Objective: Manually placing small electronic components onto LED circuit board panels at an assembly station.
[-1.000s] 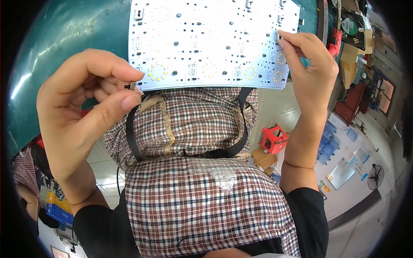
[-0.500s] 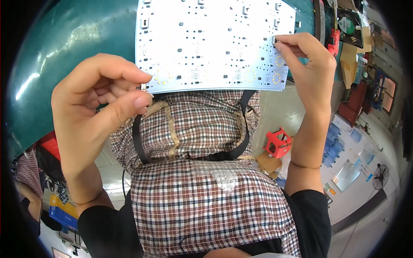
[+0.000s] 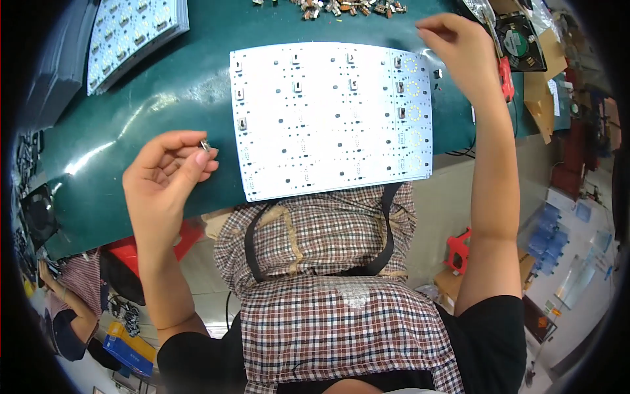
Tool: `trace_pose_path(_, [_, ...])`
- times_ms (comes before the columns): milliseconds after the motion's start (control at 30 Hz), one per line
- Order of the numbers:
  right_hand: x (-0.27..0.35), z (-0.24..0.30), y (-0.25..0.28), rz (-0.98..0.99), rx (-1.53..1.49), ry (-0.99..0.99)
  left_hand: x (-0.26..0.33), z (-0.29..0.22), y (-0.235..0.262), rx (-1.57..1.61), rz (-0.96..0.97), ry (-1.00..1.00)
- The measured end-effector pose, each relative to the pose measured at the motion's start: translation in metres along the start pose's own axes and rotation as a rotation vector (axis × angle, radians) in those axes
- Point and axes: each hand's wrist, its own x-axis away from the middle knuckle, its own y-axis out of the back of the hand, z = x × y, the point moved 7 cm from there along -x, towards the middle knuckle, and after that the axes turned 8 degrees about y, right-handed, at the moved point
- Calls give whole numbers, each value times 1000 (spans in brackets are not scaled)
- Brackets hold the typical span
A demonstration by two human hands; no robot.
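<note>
1. My left hand [image 3: 164, 174] pinches a tiny metal component [image 3: 205, 145] between thumb and forefinger.
2. The white perforated rectangular circuit panel [image 3: 331, 118] lies flat on the green table mat [image 3: 157, 92], just right of that pinch, its long axis running left to right.
3. My right hand [image 3: 462, 49] hovers beyond the panel's far right corner, fingers curled; I cannot tell whether it holds anything.
4. Loose small parts [image 3: 341, 8] lie scattered farther off.

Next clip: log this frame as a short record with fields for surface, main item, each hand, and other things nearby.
Surface: dark green table
Main item: white circuit board lying flat, its near edge over the table's edge
Left hand: raised left of the board, pinching a small metal component
Right hand: at the board's far right corner, fingers curled; any hold cannot be told
Nearby: pile of small components at far edge; stack of similar boards far left; small black fan right
</note>
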Motion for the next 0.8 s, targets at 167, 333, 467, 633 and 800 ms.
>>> trace_pose_path(167, [-44,12,-40,19,6,-94,7,-29,-11,-187,-69,-186])
trace_pose_path(333, [-43,27,-30,-102,50,10,3,-57,-38,-412,-52,-451])
trace_pose_path(467, [-32,45,-12,-125,-45,34,-3,-60,-53,-468,-43,-513])
trace_pose_path(633, [-2,56,5,-163,-303,-157,-10,-63,-65,-507,-39,-513])
trace_pose_path(800, [36,10,1,-135,-530,-68,-8,-74,-83,-807,-73,-725])
